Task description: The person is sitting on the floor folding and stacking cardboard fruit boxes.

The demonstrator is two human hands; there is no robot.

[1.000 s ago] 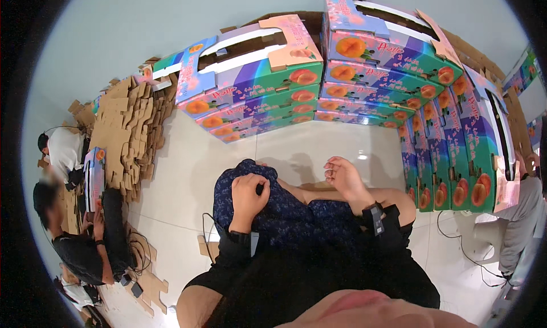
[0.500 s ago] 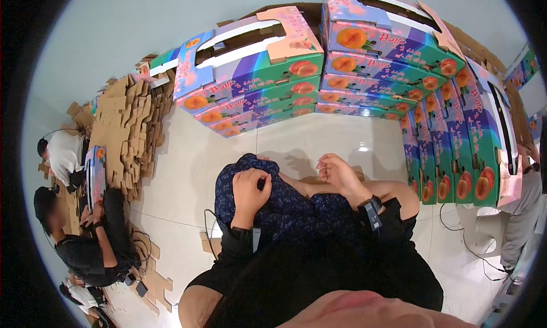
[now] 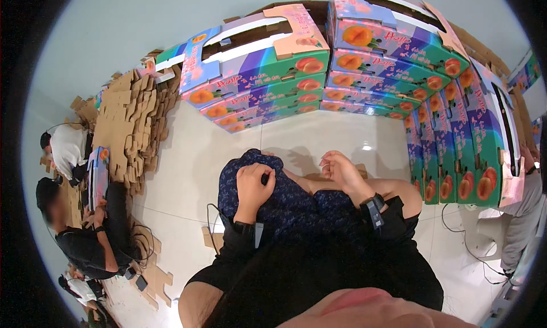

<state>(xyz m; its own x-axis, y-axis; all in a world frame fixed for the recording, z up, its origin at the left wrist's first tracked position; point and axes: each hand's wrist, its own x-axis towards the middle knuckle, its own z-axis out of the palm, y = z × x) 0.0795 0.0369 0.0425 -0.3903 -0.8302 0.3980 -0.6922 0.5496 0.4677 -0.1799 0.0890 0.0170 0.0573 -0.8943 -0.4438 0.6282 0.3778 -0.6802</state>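
My left hand (image 3: 254, 185) is over the dark blue patterned cloth (image 3: 290, 205) on my lap. Its fingers curl round toward the thumb, and a small black spot shows in the curl; whether that is an object or a dark gap, I cannot tell. Opposite it, my right hand (image 3: 343, 173) is raised above my bare leg, fingers loosely bent and apart, with nothing visible in them. Each wrist wears a dark band with a small device. Nearest in front of both hands are stacked fruit-printed carton boxes (image 3: 256, 80), beyond a stretch of floor.
More printed cartons (image 3: 393, 43) are stacked at the far right, and others stand in a row (image 3: 464, 140) at right. Flat brown cardboard (image 3: 128, 128) is piled at left. A co-worker in black (image 3: 85, 248) sits there with a carton (image 3: 98, 177). Cables (image 3: 467, 245) lie on the floor.
The view has shifted slightly, so the cartons and my lap sit a little differently in the picture. Both my hands keep nearly the same pose. The co-worker's hands at left have moved slightly.
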